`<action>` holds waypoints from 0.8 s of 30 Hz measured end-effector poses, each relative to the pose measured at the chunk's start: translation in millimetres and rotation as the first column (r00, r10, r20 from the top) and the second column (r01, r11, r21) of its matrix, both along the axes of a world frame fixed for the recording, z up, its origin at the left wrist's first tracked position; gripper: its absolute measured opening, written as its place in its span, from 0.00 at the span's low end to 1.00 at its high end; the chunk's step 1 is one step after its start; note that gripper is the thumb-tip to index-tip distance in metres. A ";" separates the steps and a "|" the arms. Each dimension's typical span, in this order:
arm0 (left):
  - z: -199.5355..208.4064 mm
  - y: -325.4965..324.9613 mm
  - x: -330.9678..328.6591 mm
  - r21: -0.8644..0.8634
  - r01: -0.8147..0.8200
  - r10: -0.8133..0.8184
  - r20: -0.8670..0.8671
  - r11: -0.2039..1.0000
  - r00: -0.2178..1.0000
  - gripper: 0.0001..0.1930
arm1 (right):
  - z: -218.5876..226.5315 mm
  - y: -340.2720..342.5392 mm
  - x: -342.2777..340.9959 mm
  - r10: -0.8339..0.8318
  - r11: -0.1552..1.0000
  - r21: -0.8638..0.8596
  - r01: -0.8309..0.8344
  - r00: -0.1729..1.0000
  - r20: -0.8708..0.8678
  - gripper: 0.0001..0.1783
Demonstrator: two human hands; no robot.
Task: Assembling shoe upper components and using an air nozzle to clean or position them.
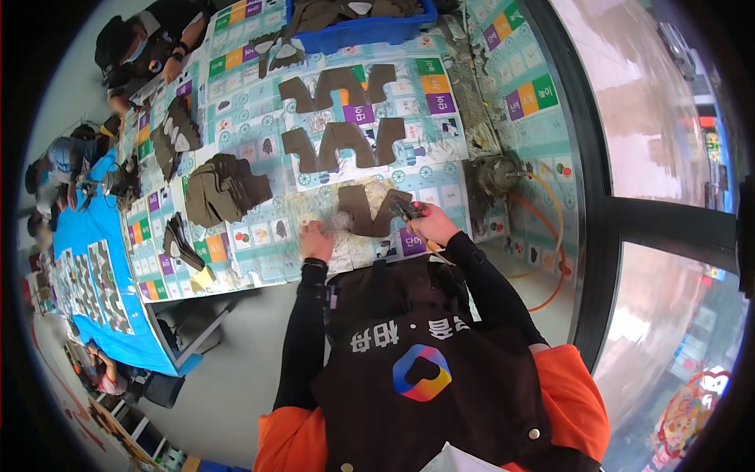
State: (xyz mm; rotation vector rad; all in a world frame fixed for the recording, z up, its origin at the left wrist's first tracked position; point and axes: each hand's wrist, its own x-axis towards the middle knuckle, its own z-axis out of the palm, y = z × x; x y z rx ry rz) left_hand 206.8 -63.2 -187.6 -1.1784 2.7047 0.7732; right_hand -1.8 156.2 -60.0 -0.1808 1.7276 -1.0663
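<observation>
A black spray gun (408, 208) is gripped in my right hand (432, 224), with a thin pale hose trailing below the wrist. Its front overlaps the right end of a brown M-shaped cut piece (370, 215) on the table's near part. To the left of that piece, my left hand (317, 241) rests at the table edge; its fingers are blurred, and a whitish haze beside them hides detail. Two more brown pieces, the nearer one (344, 145) and the farther one (338, 87), lie beyond in a row.
A stack of brown pieces (223, 189) lies left on the patterned table cover (263, 244). At the back stands a blue bin (366, 35) of brown parts. Right are a metal pot (497, 175), an orange hose (560, 271) and a window frame. A person (145, 47) works far left.
</observation>
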 end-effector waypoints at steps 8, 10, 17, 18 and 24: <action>64.8 -31.3 48.8 -0.059 -0.205 0.198 0.609 0.977 0.768 0.57 | -1.7 -51.8 -10.2 0.115 0.992 0.073 -0.103 0.977 -0.179 0.12; 66.5 -29.5 52.4 -0.088 -0.202 0.218 0.509 0.976 0.833 0.58 | -1.4 -60.2 -8.6 0.077 0.995 0.074 -0.068 0.989 -0.127 0.12; 61.7 -25.1 50.0 -0.100 -0.256 0.271 0.507 0.961 0.818 0.57 | -19.3 -69.6 -8.9 0.131 0.984 0.141 -0.105 0.974 -0.188 0.14; 61.9 -24.7 49.4 -0.101 -0.260 0.275 0.505 0.960 0.818 0.57 | -19.1 -71.3 -8.6 0.126 0.984 0.149 -0.097 0.972 -0.200 0.14; 63.5 -24.7 47.8 -0.107 -0.257 0.276 0.496 0.960 0.823 0.57 | -14.5 -75.8 -9.6 0.115 0.983 0.161 -0.086 0.977 -0.181 0.12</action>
